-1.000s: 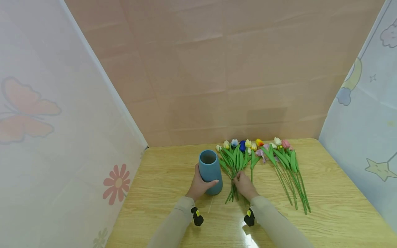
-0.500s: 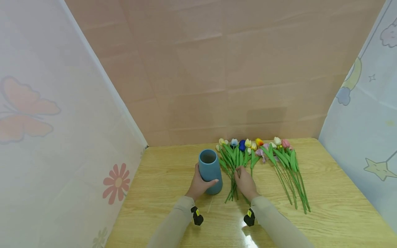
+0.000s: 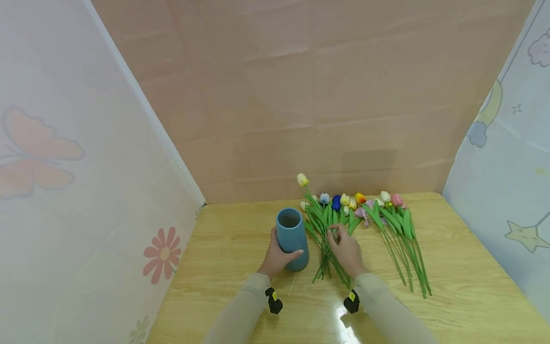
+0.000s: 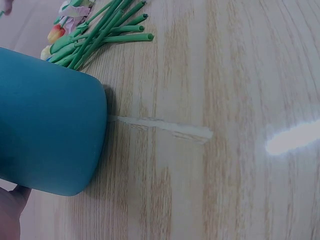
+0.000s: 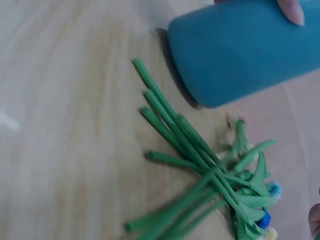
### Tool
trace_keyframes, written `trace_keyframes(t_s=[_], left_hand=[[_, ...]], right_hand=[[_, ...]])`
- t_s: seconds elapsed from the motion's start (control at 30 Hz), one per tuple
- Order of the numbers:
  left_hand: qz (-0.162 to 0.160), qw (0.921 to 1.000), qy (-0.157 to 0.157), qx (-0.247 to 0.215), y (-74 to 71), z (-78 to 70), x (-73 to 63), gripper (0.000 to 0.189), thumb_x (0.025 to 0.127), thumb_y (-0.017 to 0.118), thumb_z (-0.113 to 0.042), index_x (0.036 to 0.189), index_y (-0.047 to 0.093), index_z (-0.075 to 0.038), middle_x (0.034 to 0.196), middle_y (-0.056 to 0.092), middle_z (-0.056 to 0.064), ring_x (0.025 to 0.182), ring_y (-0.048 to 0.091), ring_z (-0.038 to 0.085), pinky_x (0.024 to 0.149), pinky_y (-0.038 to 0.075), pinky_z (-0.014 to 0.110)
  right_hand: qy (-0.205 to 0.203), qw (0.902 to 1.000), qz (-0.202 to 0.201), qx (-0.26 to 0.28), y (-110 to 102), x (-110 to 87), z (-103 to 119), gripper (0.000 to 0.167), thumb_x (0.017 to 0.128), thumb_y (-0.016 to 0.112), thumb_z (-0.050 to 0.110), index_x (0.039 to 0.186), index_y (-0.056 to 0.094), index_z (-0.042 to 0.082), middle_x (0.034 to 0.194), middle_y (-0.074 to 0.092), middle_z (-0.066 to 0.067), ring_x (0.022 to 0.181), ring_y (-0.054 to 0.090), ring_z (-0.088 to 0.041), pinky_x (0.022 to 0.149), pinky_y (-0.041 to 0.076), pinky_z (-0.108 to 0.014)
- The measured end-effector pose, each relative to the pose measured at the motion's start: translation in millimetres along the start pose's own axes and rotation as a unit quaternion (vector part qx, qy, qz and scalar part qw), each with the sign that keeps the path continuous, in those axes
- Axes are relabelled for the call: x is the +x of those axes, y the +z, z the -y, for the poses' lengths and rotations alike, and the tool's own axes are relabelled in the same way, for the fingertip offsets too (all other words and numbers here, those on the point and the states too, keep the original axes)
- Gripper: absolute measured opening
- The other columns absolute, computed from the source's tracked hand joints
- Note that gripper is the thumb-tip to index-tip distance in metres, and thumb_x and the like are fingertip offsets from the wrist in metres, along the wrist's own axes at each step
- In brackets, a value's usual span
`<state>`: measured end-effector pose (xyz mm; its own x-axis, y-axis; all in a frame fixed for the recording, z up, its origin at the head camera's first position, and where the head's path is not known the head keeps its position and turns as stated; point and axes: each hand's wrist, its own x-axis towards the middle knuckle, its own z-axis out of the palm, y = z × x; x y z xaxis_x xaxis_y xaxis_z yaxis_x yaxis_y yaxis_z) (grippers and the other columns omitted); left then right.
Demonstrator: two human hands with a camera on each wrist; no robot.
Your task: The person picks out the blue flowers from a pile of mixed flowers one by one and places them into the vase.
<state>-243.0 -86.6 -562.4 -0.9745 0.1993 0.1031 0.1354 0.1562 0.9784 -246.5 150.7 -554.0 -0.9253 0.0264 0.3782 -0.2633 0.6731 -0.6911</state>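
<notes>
My left hand (image 3: 275, 257) grips a blue vase (image 3: 292, 241), which stands upright on the wooden table with its mouth uncovered. Just right of it lies a bunch of artificial tulips (image 3: 323, 239), heads toward the back wall and green stems crossing toward me. Over those stems, my right hand (image 3: 347, 251) pinches the stem of a yellow-and-white tulip (image 3: 302, 179), whose head is lifted above the others. The exact contact of the fingertips is partly hidden among leaves. In the right wrist view, the cut stem ends (image 5: 160, 112) fan out beside the vase (image 5: 240, 55).
A second group of tulips (image 3: 406, 239), with pink and white heads, lies farther right. An orange tulip (image 3: 360, 198) rests between the groups. A peach backdrop (image 3: 258, 119) rises behind the table (image 3: 232, 239). A pale torn streak (image 4: 165, 127) marks the tabletop before the vase.
My right hand has shifted up and slightly right, and the yellow-and-white tulip's head has risen out of the bunch. The left hand and vase stay in place.
</notes>
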Motion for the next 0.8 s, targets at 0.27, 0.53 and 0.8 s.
trace_keyframes(t_s=[0.27,0.53,0.8], left_hand=[[-0.001,1.0,-0.008,0.003,1.6,-1.1,-1.4,0.098,0.08,0.081,-0.026,0.15,0.013,-0.031,0.148,0.034,0.005,0.134,0.04,0.034,0.102,0.038,0.061],[-0.005,1.0,0.001,0.008,2.6,8.3,1.5,0.098,0.077,0.083,-0.034,0.149,0.016,-0.036,0.146,0.036,0.002,0.133,0.042,0.032,0.102,0.038,0.061],[-0.005,1.0,0.002,0.007,1.6,6.9,2.9,0.099,0.077,0.082,-0.033,0.149,0.014,-0.036,0.147,0.036,0.003,0.133,0.042,0.032,0.102,0.038,0.061]], right_hand=[[-0.033,0.9947,-0.09,-0.038,-29.5,8.0,-13.2,0.023,0.098,0.058,0.024,0.11,0.062,0.006,0.065,0.051,0.001,0.039,0.027,-0.003,0.036,0.026,-0.024],[0.023,0.9906,-0.129,-0.04,-60.5,6.4,-51.3,0.029,0.099,0.056,0.023,0.121,0.059,0.004,0.074,0.056,-0.004,0.051,0.039,-0.007,0.042,0.031,-0.025],[0.095,0.9841,-0.123,-0.087,-85.3,-0.7,-78.8,0.032,0.101,0.05,0.03,0.122,0.061,0.007,0.08,0.064,-0.01,0.046,0.045,-0.011,0.037,0.033,-0.028]])
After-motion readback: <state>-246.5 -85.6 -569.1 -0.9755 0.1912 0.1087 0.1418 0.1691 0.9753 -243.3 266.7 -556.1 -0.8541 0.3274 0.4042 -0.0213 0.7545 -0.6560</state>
